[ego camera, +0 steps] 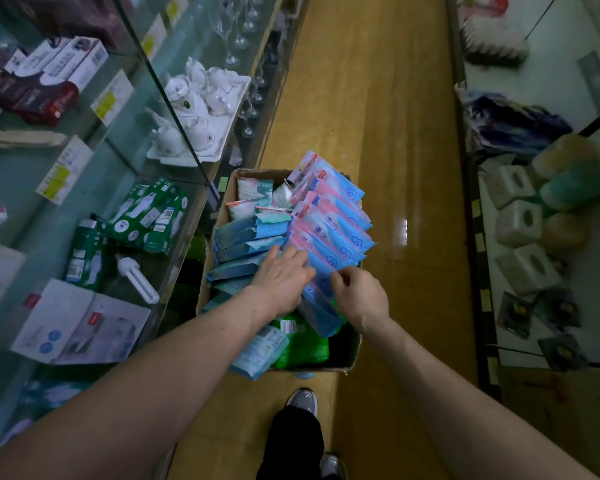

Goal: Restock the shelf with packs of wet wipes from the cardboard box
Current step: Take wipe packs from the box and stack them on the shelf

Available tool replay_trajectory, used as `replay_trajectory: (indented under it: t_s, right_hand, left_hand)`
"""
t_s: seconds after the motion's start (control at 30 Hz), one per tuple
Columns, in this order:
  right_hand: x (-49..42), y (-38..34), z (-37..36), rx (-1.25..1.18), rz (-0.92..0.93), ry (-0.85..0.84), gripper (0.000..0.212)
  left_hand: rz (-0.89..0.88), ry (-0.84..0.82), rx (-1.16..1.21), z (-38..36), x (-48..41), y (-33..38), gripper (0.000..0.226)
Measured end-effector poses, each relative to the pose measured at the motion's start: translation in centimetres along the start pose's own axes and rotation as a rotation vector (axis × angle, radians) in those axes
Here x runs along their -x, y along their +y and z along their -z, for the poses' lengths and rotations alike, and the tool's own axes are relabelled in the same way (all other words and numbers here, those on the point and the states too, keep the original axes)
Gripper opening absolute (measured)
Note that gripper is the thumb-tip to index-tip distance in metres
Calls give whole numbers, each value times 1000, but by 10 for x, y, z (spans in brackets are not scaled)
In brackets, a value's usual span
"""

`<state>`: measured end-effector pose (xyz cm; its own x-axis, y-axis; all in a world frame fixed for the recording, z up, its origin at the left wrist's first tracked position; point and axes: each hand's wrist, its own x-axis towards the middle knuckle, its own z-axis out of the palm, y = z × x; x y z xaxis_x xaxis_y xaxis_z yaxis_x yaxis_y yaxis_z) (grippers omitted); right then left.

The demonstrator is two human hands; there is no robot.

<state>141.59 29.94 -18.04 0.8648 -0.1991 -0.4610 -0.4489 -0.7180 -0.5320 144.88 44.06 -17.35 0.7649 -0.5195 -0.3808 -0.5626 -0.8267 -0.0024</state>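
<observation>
Left hand (281,282) lies flat, fingers straight, on fanned pink-and-blue wipes packs (333,230); right hand (359,294), just beside it, pinches a pack's edge. The cardboard box (257,174) sits beneath both. Squeeze the packs together squarely before lifting toward the shelf (21,174) left of the hands.

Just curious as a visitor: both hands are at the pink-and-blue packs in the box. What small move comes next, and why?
Probably lift the fanned packs out of the cardboard box: left hand rests on them, right hand pinches one.
</observation>
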Motion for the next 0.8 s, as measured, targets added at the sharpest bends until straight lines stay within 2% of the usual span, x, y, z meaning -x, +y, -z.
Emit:
replay_trajectory:
  t_s: [0.1,0.27,0.37,0.5,0.7,0.8]
  right_hand:
    - [-4,-4,5,148,82,89,25]
    - [-15,-10,-2,277,11,-55,20]
    - [-22,-15,-12,322,-6,-75,26]
    - [-29,-20,-23,307,-27,-124,41]
    - [-30,-15,-9,151,-70,-131,23]
    - [-26,-9,11,89,-66,-74,19]
  left_hand:
    - [15,-33,-10,0,1,-2,31]
    - [4,-29,-51,-3,5,-9,37]
    - [-17,-57,-95,-7,6,-10,37]
    - [0,-49,-68,-9,0,-10,33]
    - [-9,-104,-88,6,-13,-13,29]
    - [-16,-107,-109,26,-18,-15,26]
